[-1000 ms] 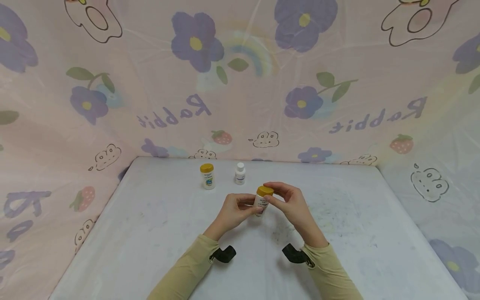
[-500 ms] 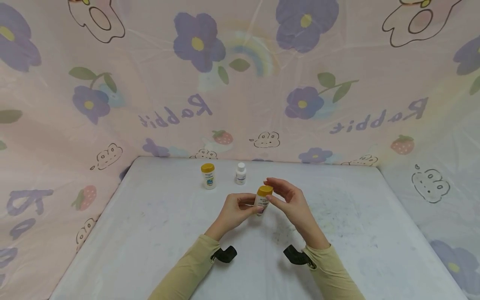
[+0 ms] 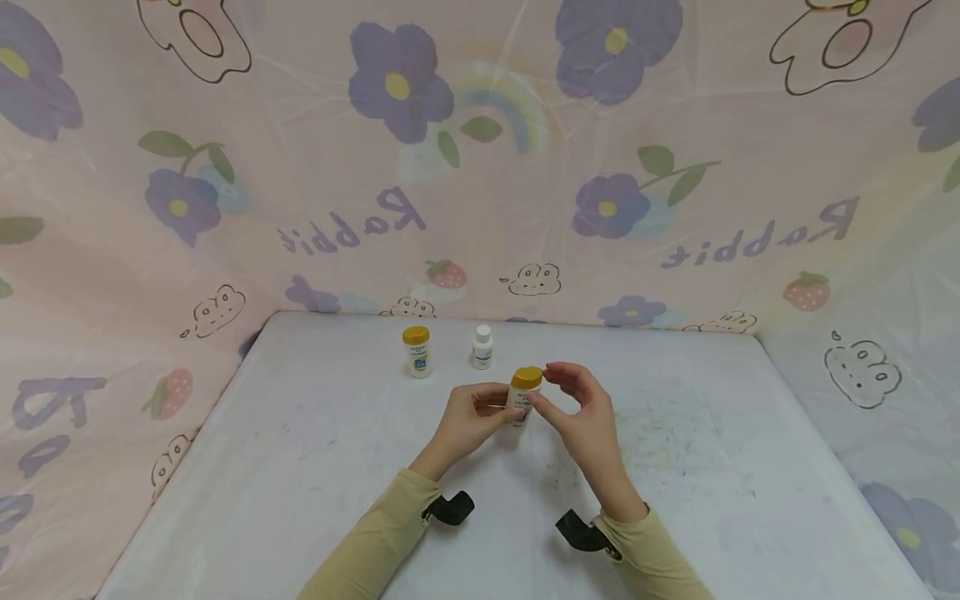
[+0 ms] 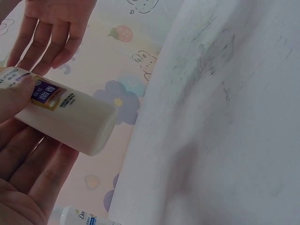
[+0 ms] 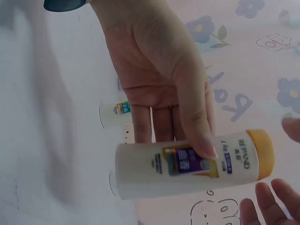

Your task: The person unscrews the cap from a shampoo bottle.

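My left hand [image 3: 463, 421] holds a small white toiletry bottle [image 5: 140, 171] upright, thumb across the front and fingers behind. A yellow cap [image 3: 527, 377] sits on top, and the label [image 5: 185, 161] reads REPAND over a purple patch. In the left wrist view the bottle's bare base [image 4: 91, 129] shows. Beside the cap is my right hand [image 3: 592, 421], fingers spread and parted from it. Its thumb tip overlaps the bottle's edge in the head view. In the right wrist view only the right fingertips [image 5: 267, 206] show, apart from the cap.
Toward the back of the white table [image 3: 300, 500] stand a second yellow-capped bottle [image 3: 418, 357] and a smaller white-capped bottle [image 3: 482, 350]. A patterned cloth [image 3: 480, 192] hangs behind and at both sides. Black mounts [image 3: 452, 508] stick out at the wrists.
One second ago the right fingers and thumb were at the cap; they have since come off it, and the right hand has turned and drawn back. The bottle shifted slightly up and left.
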Motion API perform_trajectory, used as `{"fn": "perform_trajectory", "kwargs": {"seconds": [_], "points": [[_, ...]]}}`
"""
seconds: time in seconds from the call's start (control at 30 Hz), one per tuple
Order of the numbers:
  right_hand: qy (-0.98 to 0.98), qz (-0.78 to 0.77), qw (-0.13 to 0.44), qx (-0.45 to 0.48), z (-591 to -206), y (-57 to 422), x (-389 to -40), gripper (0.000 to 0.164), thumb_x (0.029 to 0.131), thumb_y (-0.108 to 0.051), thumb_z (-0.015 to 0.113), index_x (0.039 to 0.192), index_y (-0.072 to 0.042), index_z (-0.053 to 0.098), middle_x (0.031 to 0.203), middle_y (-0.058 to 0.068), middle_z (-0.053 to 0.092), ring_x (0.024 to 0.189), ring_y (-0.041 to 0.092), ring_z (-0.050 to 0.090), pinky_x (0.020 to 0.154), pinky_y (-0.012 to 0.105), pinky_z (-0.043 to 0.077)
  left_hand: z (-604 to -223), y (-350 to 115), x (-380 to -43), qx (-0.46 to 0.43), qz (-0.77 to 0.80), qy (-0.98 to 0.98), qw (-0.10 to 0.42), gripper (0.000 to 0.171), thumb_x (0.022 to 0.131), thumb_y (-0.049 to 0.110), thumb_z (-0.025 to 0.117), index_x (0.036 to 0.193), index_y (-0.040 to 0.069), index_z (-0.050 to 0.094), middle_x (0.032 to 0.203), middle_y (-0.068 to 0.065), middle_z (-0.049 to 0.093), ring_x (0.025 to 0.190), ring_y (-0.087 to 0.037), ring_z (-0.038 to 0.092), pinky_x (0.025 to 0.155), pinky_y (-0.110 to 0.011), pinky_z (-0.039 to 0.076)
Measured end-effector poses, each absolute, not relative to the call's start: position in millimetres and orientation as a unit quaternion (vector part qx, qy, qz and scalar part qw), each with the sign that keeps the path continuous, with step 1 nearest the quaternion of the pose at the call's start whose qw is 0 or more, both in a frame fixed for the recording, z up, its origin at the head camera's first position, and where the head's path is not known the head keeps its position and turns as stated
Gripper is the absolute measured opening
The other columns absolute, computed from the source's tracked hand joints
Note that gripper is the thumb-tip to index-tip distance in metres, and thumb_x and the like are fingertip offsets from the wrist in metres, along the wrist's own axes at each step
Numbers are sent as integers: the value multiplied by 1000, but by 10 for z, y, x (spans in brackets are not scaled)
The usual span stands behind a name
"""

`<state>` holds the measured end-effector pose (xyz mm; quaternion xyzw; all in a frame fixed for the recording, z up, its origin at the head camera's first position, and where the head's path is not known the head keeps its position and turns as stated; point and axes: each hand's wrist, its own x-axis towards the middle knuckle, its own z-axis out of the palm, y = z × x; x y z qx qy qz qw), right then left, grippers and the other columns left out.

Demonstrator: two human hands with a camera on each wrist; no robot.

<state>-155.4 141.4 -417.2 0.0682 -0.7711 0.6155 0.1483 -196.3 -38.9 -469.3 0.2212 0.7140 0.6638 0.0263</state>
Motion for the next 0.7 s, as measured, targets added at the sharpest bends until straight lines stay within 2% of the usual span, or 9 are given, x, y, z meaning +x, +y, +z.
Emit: {"fn": "perform_trajectory", "kwargs": {"seconds": [0.2, 0.37, 0.6, 0.7], "points": [[-759, 630, 151, 70, -4176, 1384, -1537, 39, 80, -18, 80, 113, -7, 62, 111, 6, 63, 107, 25, 57, 99, 38, 40, -4695, -386, -1977, 214, 662, 717, 30, 33, 80, 9, 77, 112, 4, 70, 105, -8, 70, 96, -17, 67, 79, -28, 56], [-762, 628, 146, 61, -4189, 1381, -1551, 38, 80, -16, 79, 114, -7, 64, 111, 7, 63, 106, 20, 57, 100, 36, 40, -4680, -385, -1979, 217, 660, 719, 33, 33, 81, 3, 76, 112, -1, 68, 106, -13, 69, 98, -23, 66, 79, -29, 56], [-767, 622, 145, 54, -3995, 1320, -1454, 39, 81, -6, 77, 116, 4, 61, 114, 17, 62, 109, 29, 56, 100, 46, 40, -4689, -362, -1955, 220, 660, 717, 32, 30, 81, 10, 77, 110, 5, 70, 103, -6, 70, 94, -15, 67, 78, -28, 56], [-772, 617, 145, 51, -3936, 1297, -1419, 38, 81, -4, 76, 115, 5, 61, 113, 18, 62, 108, 29, 56, 99, 47, 40, -4700, -354, -1944, 228, 664, 711, 28, 31, 81, 12, 77, 110, 5, 70, 103, -7, 71, 93, -17, 68, 77, -29, 57]]}}
